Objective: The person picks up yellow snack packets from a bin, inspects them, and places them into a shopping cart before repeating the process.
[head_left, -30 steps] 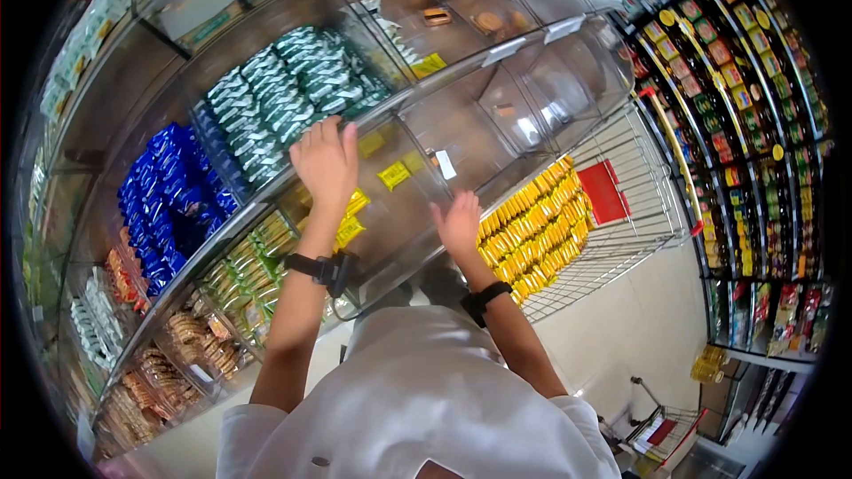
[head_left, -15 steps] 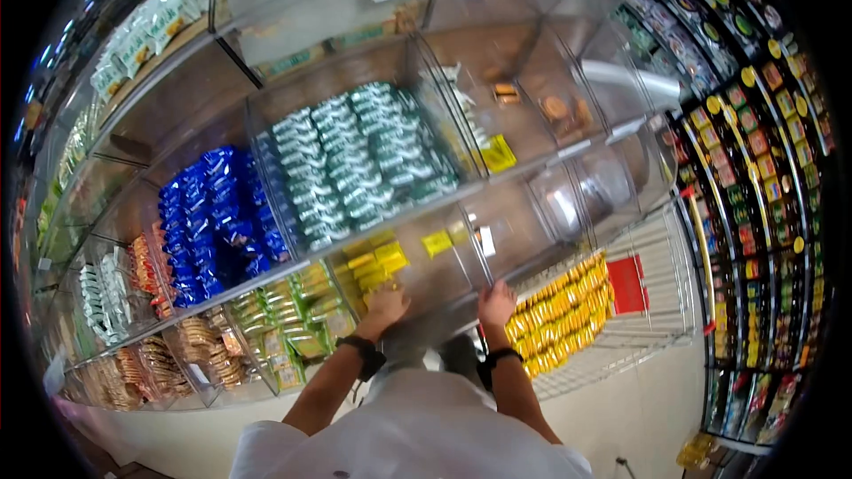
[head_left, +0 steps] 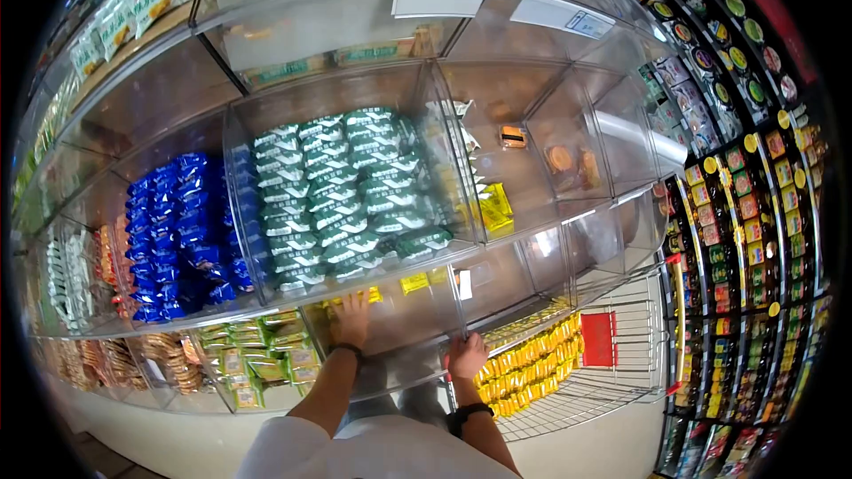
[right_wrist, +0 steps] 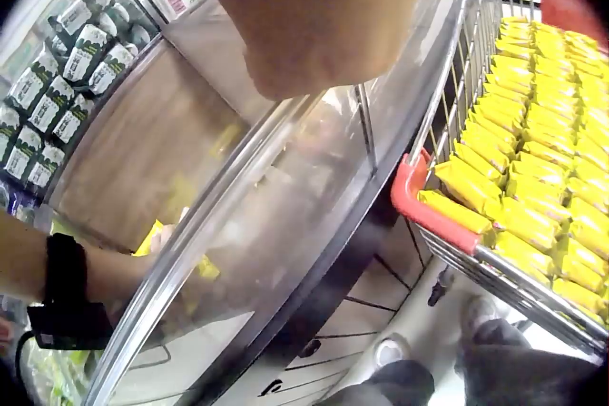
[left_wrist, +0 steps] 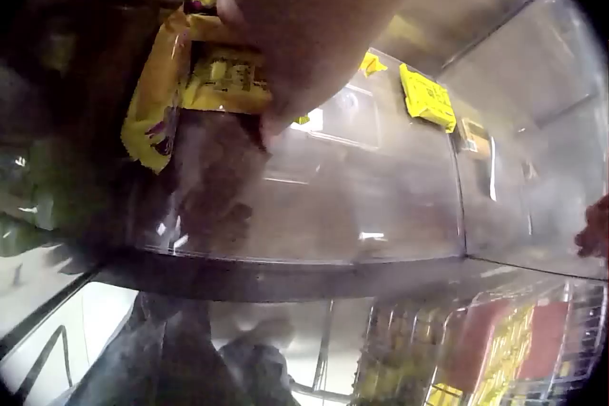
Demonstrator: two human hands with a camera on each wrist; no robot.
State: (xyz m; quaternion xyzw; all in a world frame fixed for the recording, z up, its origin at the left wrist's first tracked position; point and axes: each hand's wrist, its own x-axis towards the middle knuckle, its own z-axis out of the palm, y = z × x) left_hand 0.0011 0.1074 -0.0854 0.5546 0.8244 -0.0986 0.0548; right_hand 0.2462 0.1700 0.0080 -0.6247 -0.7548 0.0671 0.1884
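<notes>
My left hand [head_left: 352, 319] reaches down into a clear lower bin, its fingers extended over small yellow packets [head_left: 373, 294]. In the left wrist view the hand [left_wrist: 314, 25] overlaps yellow packets [left_wrist: 228, 82] at the bin's side; its fingertips are mostly hidden there. Another yellow packet [left_wrist: 427, 99] lies apart on the bin floor. My right hand [head_left: 468, 357] grips the front rim of the lower bins, fingers curled over it. From the right wrist, this hand [right_wrist: 324, 44] shows at the top of the clear panel [right_wrist: 205, 235].
A shopping cart [head_left: 621, 372] with rows of yellow packets [head_left: 532, 364] stands at the right. Green-and-white packets [head_left: 337, 195] and blue packets [head_left: 177, 231] fill upper bins. Green-yellow packets [head_left: 257, 355] lie left of my left hand. Stocked dark shelves [head_left: 737, 257] rise at far right.
My left hand went from over the upper rim down into the lower bin, then farther in among its yellow packets. My right hand came to the front rim and stays there. The head view shifted.
</notes>
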